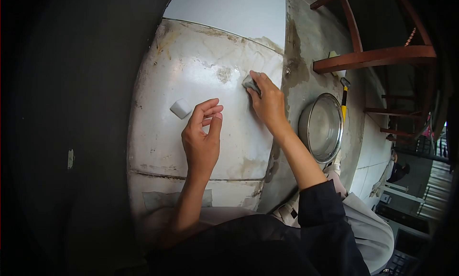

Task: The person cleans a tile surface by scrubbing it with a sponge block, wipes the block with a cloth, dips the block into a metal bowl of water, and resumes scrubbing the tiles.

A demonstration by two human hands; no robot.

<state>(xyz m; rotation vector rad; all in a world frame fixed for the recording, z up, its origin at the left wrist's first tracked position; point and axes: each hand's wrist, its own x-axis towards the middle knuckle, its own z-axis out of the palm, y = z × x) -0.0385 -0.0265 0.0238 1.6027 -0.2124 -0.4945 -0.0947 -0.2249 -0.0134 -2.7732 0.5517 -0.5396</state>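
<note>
My right hand [268, 101] grips a small grey block [250, 84], pressing it against a stained white tile [229, 147]. Only part of this block shows between the thumb and fingers, so its material is unclear. My left hand [202, 137] hovers over the same tile, loosely curled, with a gap between thumb and fingers and nothing in it. Just beyond its fingertips lies a white, rounded block [180, 108]. Brown marks and wet smears spread over the tile around both hands.
A steel bowl [309, 128] of clear liquid sits right of the tile, with a yellow-and-black-handled tool [344, 97] beside it. Reddish-brown frame [375, 58] stands upper right. A grey sheet [165, 200] lies near my left forearm. Dark surface [71, 108] borders the left.
</note>
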